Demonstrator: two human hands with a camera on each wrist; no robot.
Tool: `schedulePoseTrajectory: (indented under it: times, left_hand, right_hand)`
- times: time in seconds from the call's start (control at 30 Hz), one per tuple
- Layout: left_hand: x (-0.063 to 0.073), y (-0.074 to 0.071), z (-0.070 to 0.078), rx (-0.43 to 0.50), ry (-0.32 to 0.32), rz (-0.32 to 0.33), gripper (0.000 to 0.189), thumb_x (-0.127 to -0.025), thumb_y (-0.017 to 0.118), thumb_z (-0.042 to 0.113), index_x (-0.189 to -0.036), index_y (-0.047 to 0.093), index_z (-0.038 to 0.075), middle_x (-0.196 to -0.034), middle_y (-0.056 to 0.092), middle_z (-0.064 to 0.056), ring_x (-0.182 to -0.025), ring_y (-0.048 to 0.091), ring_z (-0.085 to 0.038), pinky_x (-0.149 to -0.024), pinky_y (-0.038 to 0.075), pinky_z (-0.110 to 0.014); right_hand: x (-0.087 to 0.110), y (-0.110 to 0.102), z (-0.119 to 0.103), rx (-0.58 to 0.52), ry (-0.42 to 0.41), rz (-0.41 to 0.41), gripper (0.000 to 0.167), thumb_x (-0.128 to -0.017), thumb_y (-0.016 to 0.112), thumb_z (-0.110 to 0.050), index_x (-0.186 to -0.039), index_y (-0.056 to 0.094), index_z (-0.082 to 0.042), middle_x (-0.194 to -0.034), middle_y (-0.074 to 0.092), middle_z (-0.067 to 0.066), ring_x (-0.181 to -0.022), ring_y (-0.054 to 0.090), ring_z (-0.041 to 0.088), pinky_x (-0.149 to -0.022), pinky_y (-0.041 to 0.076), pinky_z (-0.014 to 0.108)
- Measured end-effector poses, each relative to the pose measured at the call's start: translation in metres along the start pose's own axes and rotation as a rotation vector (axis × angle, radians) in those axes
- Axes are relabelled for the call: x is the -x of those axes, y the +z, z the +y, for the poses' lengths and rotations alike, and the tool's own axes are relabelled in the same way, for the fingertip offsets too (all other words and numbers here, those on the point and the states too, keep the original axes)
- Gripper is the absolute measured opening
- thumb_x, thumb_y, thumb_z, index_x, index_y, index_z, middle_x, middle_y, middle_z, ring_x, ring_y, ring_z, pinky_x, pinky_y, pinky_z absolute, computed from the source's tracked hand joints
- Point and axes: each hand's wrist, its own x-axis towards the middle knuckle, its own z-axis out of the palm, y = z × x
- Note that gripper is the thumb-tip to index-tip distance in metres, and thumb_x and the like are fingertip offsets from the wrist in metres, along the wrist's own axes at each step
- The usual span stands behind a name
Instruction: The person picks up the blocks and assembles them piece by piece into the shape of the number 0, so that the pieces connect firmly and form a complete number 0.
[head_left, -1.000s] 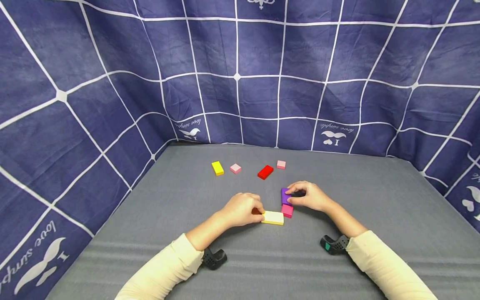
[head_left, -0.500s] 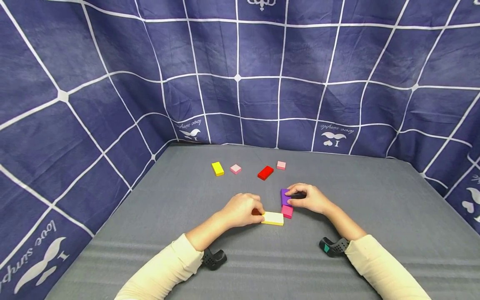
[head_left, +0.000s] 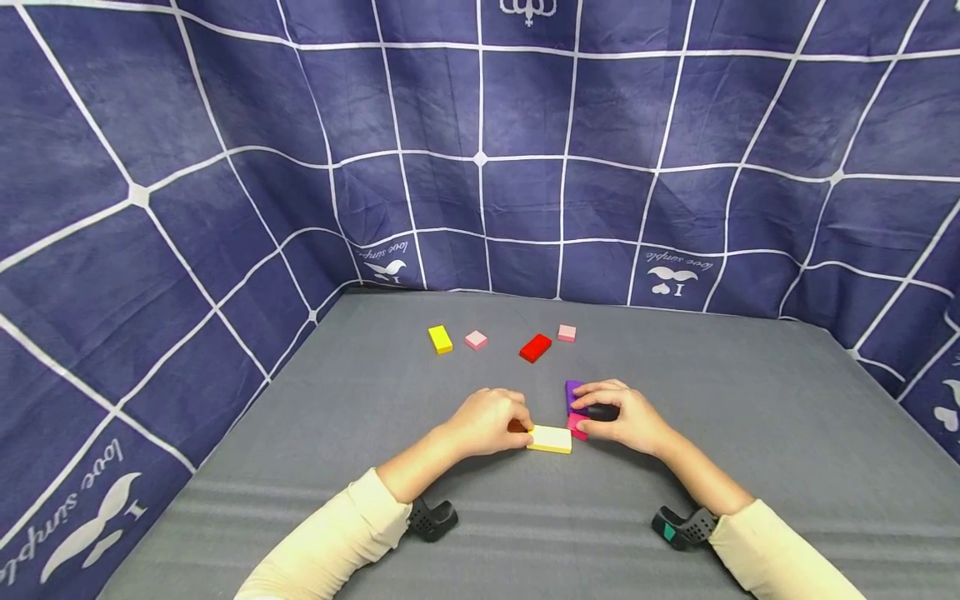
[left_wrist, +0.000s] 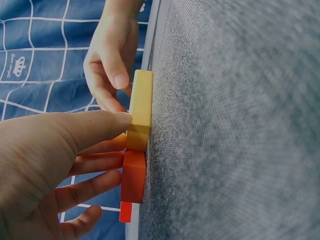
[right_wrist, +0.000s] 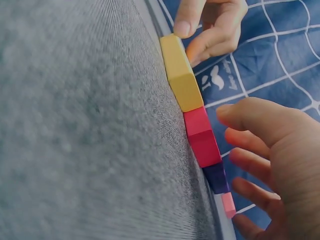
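Note:
My left hand [head_left: 491, 421] pinches the left end of a pale yellow block [head_left: 551, 439] between thumb and index finger. An orange-red block [left_wrist: 133, 177] adjoins the yellow one in the left wrist view, mostly covered by my left hand in the head view. At the yellow block's other end lies a deep pink block [right_wrist: 202, 137], followed by a purple block [head_left: 572, 393]. My right hand [head_left: 630, 417] hovers beside these two, fingers loosely bent and spread. In the right wrist view a gap shows between its thumb and the pink block.
Farther back on the grey table [head_left: 360, 383] lie a bright yellow block [head_left: 440, 339], a red block [head_left: 536, 347] and two light pink blocks, one on the left [head_left: 476, 339] and one on the right [head_left: 567, 332]. A blue checked curtain [head_left: 525, 200] hangs behind.
My right hand has let go of the purple block and shifted slightly toward me, alongside the pink block. My left hand keeps its place at the yellow block.

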Motion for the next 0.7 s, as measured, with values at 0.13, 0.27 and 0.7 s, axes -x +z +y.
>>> schedulePoseTrajectory:
  times: [0.13,0.27,0.7]
  left_hand:
    - [-0.0002,0.0004,0.0005,0.012,0.007,0.003,0.011,-0.081,0.079,0.024,-0.089,0.079,0.016,-0.075,0.061,0.009,-0.063,0.048,-0.003,-0.059,0.036,-0.021]
    - [0.0005,0.0001,-0.0003,0.014,0.011,0.011,0.011,-0.081,0.079,0.024,-0.089,0.079,0.016,-0.075,0.060,0.009,-0.063,0.047,-0.004,-0.059,0.036,-0.021]
    - [-0.0040,-0.0033,-0.0092,0.079,0.021,0.000,0.019,-0.084,0.076,0.027,-0.096,0.076,0.013,-0.083,0.063,0.004,-0.072,0.054,-0.008,-0.064,0.042,-0.022]
  right_hand:
    - [0.0044,0.0015,-0.0015,0.007,-0.005,0.015,0.026,-0.074,0.084,-0.013,-0.098,0.077,-0.014,-0.112,0.069,0.002,-0.106,0.057,0.021,-0.090,0.045,0.034]
    - [0.0037,0.0027,-0.0005,0.013,-0.013,0.014,0.025,-0.073,0.083,-0.012,-0.097,0.077,-0.016,-0.111,0.069,0.002,-0.105,0.057,0.021,-0.089,0.045,0.034]
    - [0.0045,0.0028,0.0025,-0.018,-0.006,0.008,0.023,-0.075,0.083,-0.012,-0.097,0.077,-0.017,-0.111,0.069,0.002,-0.106,0.059,0.023,-0.091,0.045,0.034]
